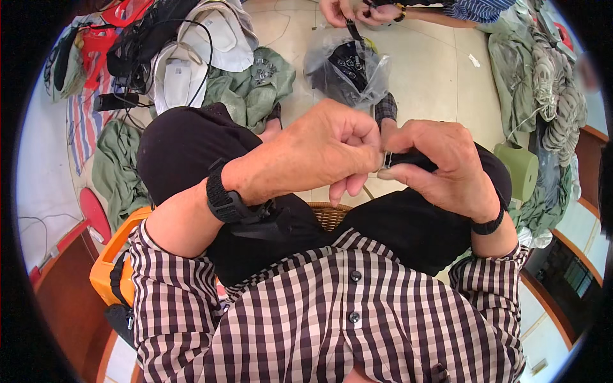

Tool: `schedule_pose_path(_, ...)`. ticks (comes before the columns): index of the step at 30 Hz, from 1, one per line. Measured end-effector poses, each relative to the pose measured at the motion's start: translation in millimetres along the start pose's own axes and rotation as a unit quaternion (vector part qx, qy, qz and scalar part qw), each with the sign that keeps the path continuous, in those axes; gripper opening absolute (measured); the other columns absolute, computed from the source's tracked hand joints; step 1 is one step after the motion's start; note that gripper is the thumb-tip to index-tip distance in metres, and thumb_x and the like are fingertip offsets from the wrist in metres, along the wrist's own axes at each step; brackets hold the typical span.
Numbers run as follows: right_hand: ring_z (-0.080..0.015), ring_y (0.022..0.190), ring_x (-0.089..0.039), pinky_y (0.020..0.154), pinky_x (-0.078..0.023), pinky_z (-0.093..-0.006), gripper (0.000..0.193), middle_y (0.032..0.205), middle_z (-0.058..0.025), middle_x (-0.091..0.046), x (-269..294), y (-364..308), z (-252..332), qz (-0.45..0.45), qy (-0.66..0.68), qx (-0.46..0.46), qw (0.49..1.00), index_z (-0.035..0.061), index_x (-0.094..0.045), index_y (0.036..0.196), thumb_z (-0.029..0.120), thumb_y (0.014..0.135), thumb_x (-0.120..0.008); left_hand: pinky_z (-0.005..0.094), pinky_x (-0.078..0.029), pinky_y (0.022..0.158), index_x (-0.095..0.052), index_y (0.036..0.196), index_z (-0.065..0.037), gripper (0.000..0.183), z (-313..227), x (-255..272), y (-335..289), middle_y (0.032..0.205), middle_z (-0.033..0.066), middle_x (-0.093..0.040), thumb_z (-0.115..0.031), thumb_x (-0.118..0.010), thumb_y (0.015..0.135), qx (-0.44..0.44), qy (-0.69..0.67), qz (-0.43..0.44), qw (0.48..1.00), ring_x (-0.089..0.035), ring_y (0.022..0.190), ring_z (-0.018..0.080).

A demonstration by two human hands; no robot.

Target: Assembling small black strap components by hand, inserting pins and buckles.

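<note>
Checked shirt (287, 319): black-and-pale front nearest the camera, below both hands
Small metal clip (387, 160): between the two hands, above the dark trousers (396, 230), on the left side of the right palm; long axis seems to run away from the body; silvery, slim, finer shape too small to tell
Right hand (447, 166): thumb and forefinger pinching the clip
Left hand (338, 147): fingers curled closed just beside it, contact unclear; neither hand clearly nearer
Clear plastic bag (378, 71): beyond the hands, on the tiled floor (440, 76)
</note>
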State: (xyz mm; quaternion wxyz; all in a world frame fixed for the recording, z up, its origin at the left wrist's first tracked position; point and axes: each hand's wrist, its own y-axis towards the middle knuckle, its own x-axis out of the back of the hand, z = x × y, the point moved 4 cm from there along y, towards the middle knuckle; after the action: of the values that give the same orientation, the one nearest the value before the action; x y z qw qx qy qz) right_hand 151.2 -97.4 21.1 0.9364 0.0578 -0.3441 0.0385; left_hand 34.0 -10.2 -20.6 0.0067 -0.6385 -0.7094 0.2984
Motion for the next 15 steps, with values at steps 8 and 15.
schedule_pose_path(8, -0.0129, 0.062, -0.057, 0.057, -0.046, -0.0245, 0.018, 0.073, -0.0061, -0.061, -2, 1, -12, 0.019, 0.194, -0.111, 0.974, -0.0022, -0.058, 0.086, -0.001, 0.071, -0.068, 0.0184, -0.039, 0.04, -0.052, 0.072, -0.003, 0.01, 5, 1, 1, 0.053, 0.0, -0.051, -0.006, -0.051, 0.081, -0.042, 0.041, -0.059, 0.997, -0.047, 0.045, 0.0037)
schedule_pose_path(15, -0.0056, 0.065, -0.055, 0.058, -0.047, -0.0195, 0.013, 0.074, -0.003, -0.06, -7, -3, -20, 0.022, 0.347, -0.22, 0.911, -0.0015, -0.058, 0.087, 0.003, 0.078, -0.066, 0.0192, -0.04, 0.04, -0.052, 0.072, -0.002, 0.011, 2, 1, 0, 0.054, 0.0004, -0.051, -0.006, -0.051, 0.082, -0.04, 0.027, -0.042, 0.998, -0.047, 0.045, 0.0042)
